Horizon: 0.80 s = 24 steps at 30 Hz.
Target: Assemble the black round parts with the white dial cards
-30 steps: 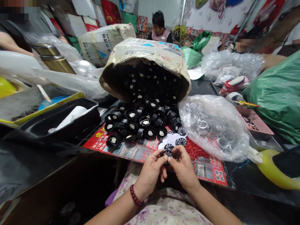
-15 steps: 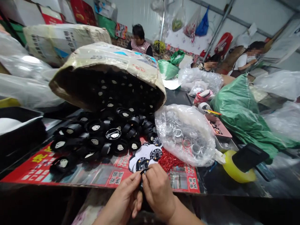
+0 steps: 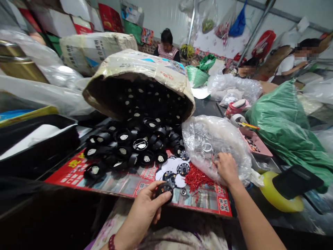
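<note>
My left hand point(image 3: 149, 205) is closed on a round black gauge point(image 3: 164, 191), thumb across its dial face, at the table's front edge. Further right, my right hand point(image 3: 227, 168) reaches into the clear plastic bag point(image 3: 235, 149) of silvery metal rings point(image 3: 207, 147). Its fingers are curled in; what they grip, if anything, does not show. Between the hands lie printed black dial discs point(image 3: 183, 169), some turned white side up, and a heap of small red pointers point(image 3: 197, 177). A small dark round part point(image 3: 183, 191) sits in front of the discs.
Black round housings point(image 3: 146, 158) pile up before a large sack point(image 3: 137, 62) tipped open toward me. At right stand a pink tray point(image 3: 256, 142), a yellow tape roll point(image 3: 278, 198) with a phone point(image 3: 298, 182) on it, and a green bag point(image 3: 281, 114). Other people sit at the back.
My hands were together on a dark part; now they are apart. The left keeps a black gauge, its dial turned up, while the right has moved right into the bag of rings.
</note>
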Each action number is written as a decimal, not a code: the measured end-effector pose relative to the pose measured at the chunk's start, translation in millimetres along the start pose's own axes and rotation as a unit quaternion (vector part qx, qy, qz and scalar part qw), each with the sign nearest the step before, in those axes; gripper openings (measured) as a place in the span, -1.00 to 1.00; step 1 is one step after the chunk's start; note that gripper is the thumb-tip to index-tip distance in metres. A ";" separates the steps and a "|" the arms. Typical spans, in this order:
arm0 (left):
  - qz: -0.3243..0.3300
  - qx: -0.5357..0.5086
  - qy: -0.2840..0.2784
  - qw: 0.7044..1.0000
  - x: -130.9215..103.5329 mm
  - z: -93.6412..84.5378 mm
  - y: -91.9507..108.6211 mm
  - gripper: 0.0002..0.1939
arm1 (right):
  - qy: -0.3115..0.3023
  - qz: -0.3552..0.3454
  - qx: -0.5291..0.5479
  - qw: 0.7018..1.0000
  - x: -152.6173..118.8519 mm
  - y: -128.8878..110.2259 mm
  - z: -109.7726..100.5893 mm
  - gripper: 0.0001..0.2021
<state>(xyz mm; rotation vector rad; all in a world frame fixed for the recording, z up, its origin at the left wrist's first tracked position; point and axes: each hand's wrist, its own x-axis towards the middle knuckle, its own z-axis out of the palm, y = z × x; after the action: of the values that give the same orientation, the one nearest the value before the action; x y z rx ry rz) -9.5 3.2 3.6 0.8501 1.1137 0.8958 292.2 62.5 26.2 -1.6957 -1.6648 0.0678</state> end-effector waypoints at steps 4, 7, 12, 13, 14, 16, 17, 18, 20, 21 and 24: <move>0.002 -0.003 -0.002 1.000 0.2 -2.3 1.6 -0.67 | -0.025 0.023 0.084 0.996 -11.3 -28.9 -8.4 -0.88; -0.015 -0.024 -0.031 0.999 -0.7 -0.8 3.8 -0.63 | -0.080 0.036 0.160 0.983 -26.7 -70.1 -6.5 -0.82; -0.014 -0.048 -0.112 0.992 -6.0 0.5 6.8 -0.45 | -0.219 -0.041 0.254 0.941 -55.8 -135.2 22.9 -0.89; -0.002 -0.038 -0.127 0.991 -7.2 -0.7 7.3 -0.46 | -0.229 -0.054 0.262 0.936 -59.3 -141.2 28.2 -0.86; 0.009 -0.025 -0.137 0.990 -8.5 -2.4 7.8 -0.49 | -0.234 -0.057 0.265 0.934 -61.7 -144.5 32.2 -0.83; 0.024 0.010 -0.142 0.989 -10.8 -6.6 8.8 -0.57 | -0.261 -0.031 0.276 0.925 -64.1 -145.0 36.2 -0.79; 0.033 0.033 -0.138 0.989 -12.0 -8.6 9.5 -0.60 | -0.282 -0.009 0.290 0.915 -64.7 -143.5 36.6 -0.76; 0.047 0.059 -0.130 0.989 -13.2 -10.2 10.1 -0.63 | -0.304 0.014 0.305 0.902 -65.3 -141.8 36.4 -0.74; 0.098 0.122 -0.110 0.982 -15.5 -11.2 11.4 -0.69 | -0.331 0.048 0.341 0.879 -67.6 -139.4 35.3 -0.76; 0.132 0.151 -0.098 0.975 -16.5 -10.4 12.0 -0.72 | -0.329 0.060 0.357 0.872 -69.5 -139.5 35.0 -0.79; 0.203 0.204 -0.072 0.955 -18.7 -4.3 14.2 -0.75 | -0.294 0.086 0.382 0.872 -77.1 -145.0 36.2 -0.87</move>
<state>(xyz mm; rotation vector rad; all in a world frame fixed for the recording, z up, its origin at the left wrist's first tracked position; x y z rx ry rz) -19.6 -7.7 22.3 1.5028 1.0267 0.9310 139.6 -6.5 42.0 -1.2293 -1.5528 1.2681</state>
